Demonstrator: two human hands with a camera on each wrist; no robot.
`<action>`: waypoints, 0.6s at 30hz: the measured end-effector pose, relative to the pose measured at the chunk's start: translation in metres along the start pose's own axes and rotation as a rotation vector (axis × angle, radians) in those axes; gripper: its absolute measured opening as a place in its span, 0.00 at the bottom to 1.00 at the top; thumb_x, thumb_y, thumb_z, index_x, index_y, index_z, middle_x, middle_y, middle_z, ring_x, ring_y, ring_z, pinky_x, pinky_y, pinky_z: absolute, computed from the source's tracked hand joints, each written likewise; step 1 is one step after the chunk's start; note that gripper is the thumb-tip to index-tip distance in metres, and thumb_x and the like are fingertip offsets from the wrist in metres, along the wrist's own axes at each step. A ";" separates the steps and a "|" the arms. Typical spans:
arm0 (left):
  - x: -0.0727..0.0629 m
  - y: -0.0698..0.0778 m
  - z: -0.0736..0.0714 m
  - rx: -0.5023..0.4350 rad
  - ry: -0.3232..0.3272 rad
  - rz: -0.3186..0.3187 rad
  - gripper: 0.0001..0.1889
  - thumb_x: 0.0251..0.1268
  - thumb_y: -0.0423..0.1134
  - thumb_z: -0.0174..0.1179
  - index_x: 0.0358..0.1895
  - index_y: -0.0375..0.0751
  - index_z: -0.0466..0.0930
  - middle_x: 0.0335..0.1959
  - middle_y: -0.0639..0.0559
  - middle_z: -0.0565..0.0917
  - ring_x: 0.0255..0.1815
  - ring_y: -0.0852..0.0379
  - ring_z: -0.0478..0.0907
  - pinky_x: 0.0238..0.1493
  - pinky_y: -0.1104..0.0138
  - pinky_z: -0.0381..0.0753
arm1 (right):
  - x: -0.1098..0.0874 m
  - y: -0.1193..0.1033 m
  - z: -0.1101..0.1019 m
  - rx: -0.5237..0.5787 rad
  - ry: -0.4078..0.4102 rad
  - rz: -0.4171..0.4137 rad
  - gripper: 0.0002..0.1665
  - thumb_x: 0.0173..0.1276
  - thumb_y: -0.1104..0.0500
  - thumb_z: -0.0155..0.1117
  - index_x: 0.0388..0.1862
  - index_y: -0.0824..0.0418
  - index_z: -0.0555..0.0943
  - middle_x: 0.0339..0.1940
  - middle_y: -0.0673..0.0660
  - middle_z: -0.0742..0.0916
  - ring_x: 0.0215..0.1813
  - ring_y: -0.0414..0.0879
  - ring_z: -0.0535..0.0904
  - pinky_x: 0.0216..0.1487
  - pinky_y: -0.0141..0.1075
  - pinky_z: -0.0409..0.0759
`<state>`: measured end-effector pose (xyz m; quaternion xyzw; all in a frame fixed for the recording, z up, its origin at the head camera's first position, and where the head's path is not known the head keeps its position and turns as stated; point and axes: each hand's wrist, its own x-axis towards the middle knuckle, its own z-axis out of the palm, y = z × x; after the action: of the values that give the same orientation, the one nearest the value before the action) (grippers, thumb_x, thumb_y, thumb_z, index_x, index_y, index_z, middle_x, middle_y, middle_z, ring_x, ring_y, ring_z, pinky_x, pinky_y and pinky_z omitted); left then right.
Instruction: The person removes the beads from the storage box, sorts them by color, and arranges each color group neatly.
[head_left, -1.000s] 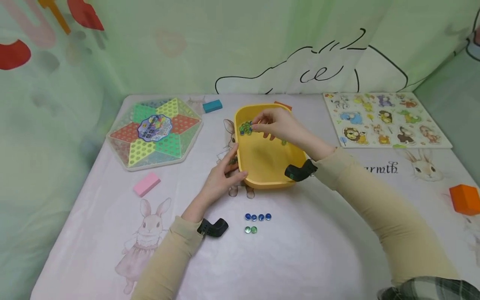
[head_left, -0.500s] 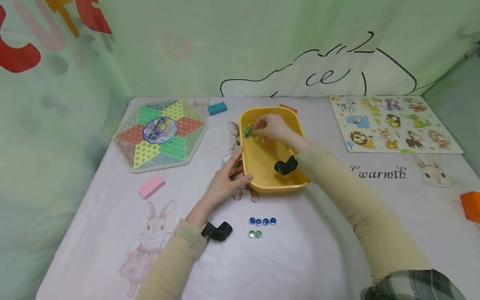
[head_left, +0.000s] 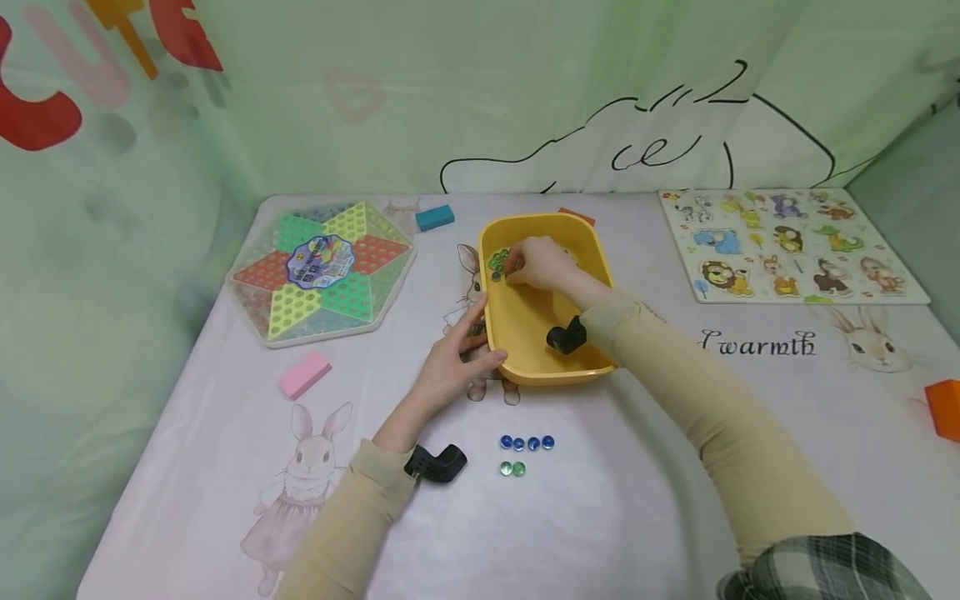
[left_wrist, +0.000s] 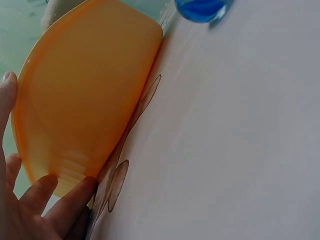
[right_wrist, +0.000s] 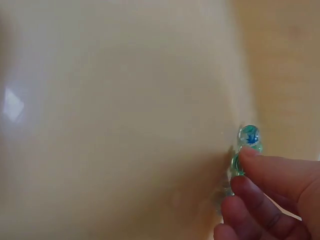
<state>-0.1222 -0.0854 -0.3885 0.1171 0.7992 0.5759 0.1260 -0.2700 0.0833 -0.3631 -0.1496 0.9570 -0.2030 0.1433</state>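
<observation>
A yellow plastic tub stands on the table. My left hand holds its near left side, thumb over the rim and fingers against the outer wall. Inside the tub, my right hand pinches a green glass marble between thumb and fingers at the far left. A clear marble with a blue and green swirl sits just beyond the thumb tip. More green marbles lie clustered against the tub's left wall. In front of the tub are a row of several blue marbles and a pair of green marbles.
A star-patterned Chinese checkers board lies at the back left, near a pink block and a blue block. An animal puzzle board lies at the back right. An orange block is at the right edge.
My right hand has lowered deeper into the tub, its fingers closing at the marble cluster. The left hand keeps its hold on the tub. The head view shifted slightly.
</observation>
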 end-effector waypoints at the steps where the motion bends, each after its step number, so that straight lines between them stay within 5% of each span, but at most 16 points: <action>1: 0.002 -0.003 0.001 -0.002 0.000 0.000 0.41 0.62 0.42 0.59 0.74 0.59 0.43 0.74 0.50 0.53 0.65 0.46 0.67 0.65 0.55 0.64 | -0.001 0.000 0.000 0.002 0.000 -0.001 0.10 0.59 0.58 0.66 0.40 0.60 0.83 0.38 0.58 0.85 0.37 0.48 0.75 0.36 0.35 0.72; 8: 0.013 -0.029 0.007 -0.004 0.021 0.005 0.41 0.60 0.48 0.61 0.71 0.73 0.44 0.73 0.58 0.55 0.64 0.51 0.69 0.65 0.55 0.65 | -0.010 0.003 -0.010 0.071 0.018 -0.026 0.11 0.60 0.60 0.65 0.40 0.63 0.83 0.39 0.60 0.85 0.37 0.49 0.77 0.38 0.37 0.76; 18: 0.013 -0.030 0.005 0.007 0.039 0.019 0.40 0.59 0.51 0.61 0.71 0.73 0.46 0.72 0.58 0.56 0.62 0.51 0.71 0.64 0.56 0.67 | -0.051 -0.014 -0.043 0.142 0.053 -0.124 0.12 0.62 0.58 0.64 0.41 0.64 0.82 0.36 0.61 0.85 0.31 0.53 0.80 0.30 0.35 0.79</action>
<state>-0.1338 -0.0859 -0.4196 0.1138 0.8023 0.5765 0.1046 -0.2350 0.1034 -0.3087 -0.1923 0.9327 -0.2825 0.1152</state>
